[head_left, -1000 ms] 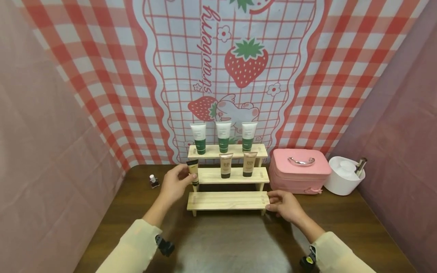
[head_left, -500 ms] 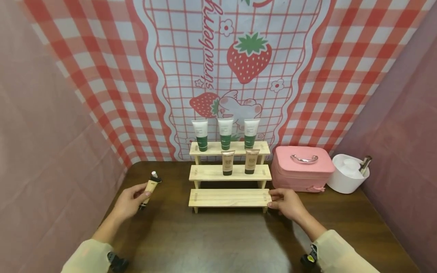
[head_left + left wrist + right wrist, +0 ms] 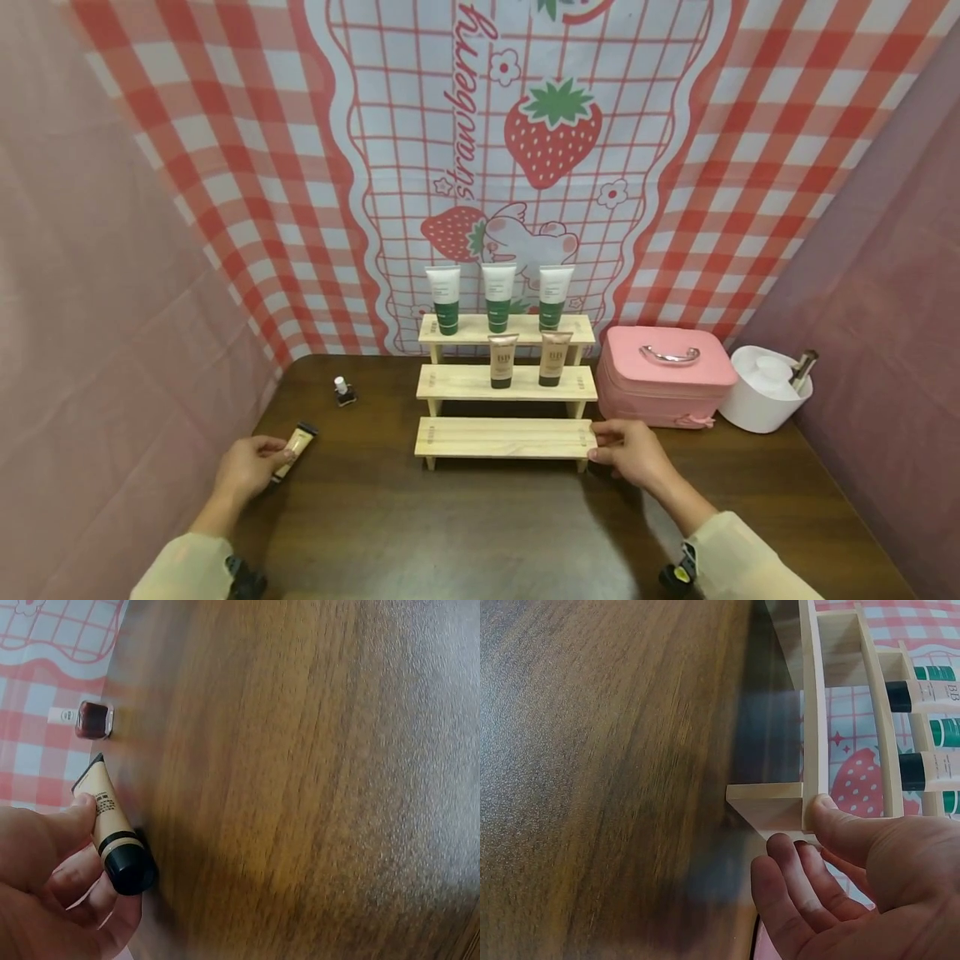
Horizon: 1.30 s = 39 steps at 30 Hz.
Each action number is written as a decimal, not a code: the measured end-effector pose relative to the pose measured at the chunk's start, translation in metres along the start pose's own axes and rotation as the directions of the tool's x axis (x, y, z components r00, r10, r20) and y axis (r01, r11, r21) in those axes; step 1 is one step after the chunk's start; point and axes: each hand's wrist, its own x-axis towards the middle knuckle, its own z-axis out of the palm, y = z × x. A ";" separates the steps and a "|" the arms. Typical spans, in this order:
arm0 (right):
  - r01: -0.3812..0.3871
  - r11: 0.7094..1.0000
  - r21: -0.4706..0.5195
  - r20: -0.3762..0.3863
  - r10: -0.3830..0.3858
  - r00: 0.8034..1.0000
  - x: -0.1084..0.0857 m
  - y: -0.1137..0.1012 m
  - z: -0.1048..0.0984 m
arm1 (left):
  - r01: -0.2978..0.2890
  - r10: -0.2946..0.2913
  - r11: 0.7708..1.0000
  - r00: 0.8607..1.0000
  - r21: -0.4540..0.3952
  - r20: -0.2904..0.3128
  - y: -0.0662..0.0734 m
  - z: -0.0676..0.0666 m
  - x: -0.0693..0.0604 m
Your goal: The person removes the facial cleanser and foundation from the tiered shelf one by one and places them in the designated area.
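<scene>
The left hand (image 3: 246,468) pinches the yellow tube (image 3: 111,817), now well away from the stand (image 3: 495,438) the right hand (image 3: 633,452) grips: unshelved.

A tube (image 3: 297,448) is in my left hand (image 3: 246,468), a bottle (image 3: 344,393) beyond; left of my right hand (image 3: 633,457) stands a rack (image 3: 502,438), a case (image 3: 666,379) beyond.

And there's the wood-grain worktop (image 3: 450,533), carrying a nail-polish bottle (image 3: 344,392) at left, the three-tier wooden stand (image 3: 502,437) centrally, then a pink vanity case (image 3: 663,387) beside a white container (image 3: 753,408)!
</scene>
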 end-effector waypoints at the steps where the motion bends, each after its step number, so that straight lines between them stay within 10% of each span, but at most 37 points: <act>1: 0.002 1.000 0.003 0.000 -0.002 1.000 0.000 0.000 0.000 | 0.000 0.000 1.000 1.000 0.006 -0.005 -0.001 0.000 0.000; 24: -0.009 0.990 0.138 0.087 -0.003 0.996 0.000 0.001 -0.007 | 0.019 -0.015 0.997 0.998 0.073 -0.053 0.004 0.001 0.004; 31: -0.002 0.991 0.136 0.086 -0.010 0.996 0.003 0.002 -0.007 | -0.179 0.173 0.984 0.958 -0.005 -0.227 0.076 0.016 0.011; 39: -0.013 0.994 0.112 0.062 0.006 0.998 0.001 0.000 -0.006 | -0.392 0.376 0.888 0.920 -0.242 -0.111 0.191 0.047 0.025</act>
